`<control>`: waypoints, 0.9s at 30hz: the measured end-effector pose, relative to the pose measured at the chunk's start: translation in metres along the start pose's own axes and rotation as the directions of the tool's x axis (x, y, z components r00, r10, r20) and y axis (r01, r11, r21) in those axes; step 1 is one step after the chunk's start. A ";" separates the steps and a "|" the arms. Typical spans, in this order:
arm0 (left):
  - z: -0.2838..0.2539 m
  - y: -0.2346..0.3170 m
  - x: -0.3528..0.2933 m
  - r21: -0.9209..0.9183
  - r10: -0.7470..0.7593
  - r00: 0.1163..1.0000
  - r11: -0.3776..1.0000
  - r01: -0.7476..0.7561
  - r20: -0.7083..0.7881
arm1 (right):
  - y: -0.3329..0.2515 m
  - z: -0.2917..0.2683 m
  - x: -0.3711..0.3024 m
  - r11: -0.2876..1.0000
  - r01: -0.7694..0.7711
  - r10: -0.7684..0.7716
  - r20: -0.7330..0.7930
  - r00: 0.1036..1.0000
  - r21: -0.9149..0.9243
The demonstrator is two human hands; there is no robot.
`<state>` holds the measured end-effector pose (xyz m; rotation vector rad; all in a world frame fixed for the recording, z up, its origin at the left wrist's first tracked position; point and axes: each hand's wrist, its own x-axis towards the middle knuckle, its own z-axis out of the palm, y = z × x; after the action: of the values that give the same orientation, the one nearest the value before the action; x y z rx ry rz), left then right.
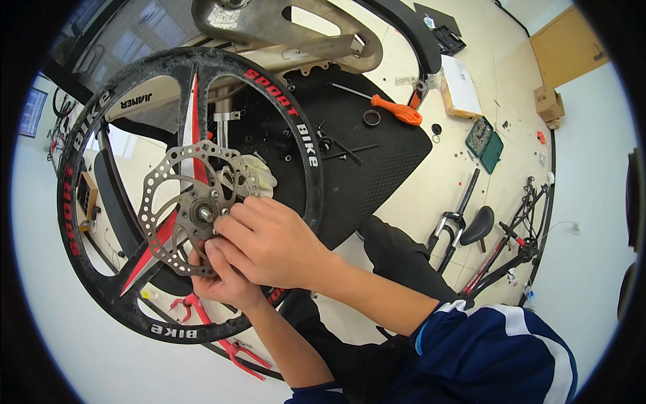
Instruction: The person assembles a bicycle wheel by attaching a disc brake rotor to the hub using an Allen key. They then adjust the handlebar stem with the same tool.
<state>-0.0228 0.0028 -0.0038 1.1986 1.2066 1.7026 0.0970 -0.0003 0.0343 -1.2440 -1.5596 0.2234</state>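
A black three-spoke bicycle wheel with red spoke accents stands tilted at the left. On its hub sits a silver brake disc with a ring of holes, and the threaded axle sticks out at its centre. My left hand grips the disc's lower edge, its fingers partly hidden. Just above it, my right hand is closed, fingertips pinched together close by the axle and the disc's bolts. Whatever lies between those fingertips is too small and covered to make out.
Behind the wheel, a black textured surface carries an orange-handled screwdriver, a dark ring and loose bolts. A pale bicycle frame lies beyond. Floor items include a fork, a saddle and a green parts case.
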 end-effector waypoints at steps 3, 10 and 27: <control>0.007 -0.002 0.000 -0.103 -0.018 1.000 0.995 0.016 -0.020 | 0.004 0.001 -0.003 0.999 0.028 -0.028 -0.018 0.999 -0.016; 0.014 -0.001 0.000 -0.173 -0.028 0.999 0.985 0.022 -0.036 | 0.006 0.005 -0.007 0.997 0.042 -0.048 -0.091 0.995 -0.063; 0.038 0.013 0.000 0.528 0.504 0.840 0.778 -0.340 -0.202 | 0.137 -0.101 -0.010 0.678 -0.561 0.691 0.149 0.707 -0.475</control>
<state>0.0130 0.0100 0.0140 1.6240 1.7359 2.0809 0.2574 0.0073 -0.0248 -2.1666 -1.4075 0.6097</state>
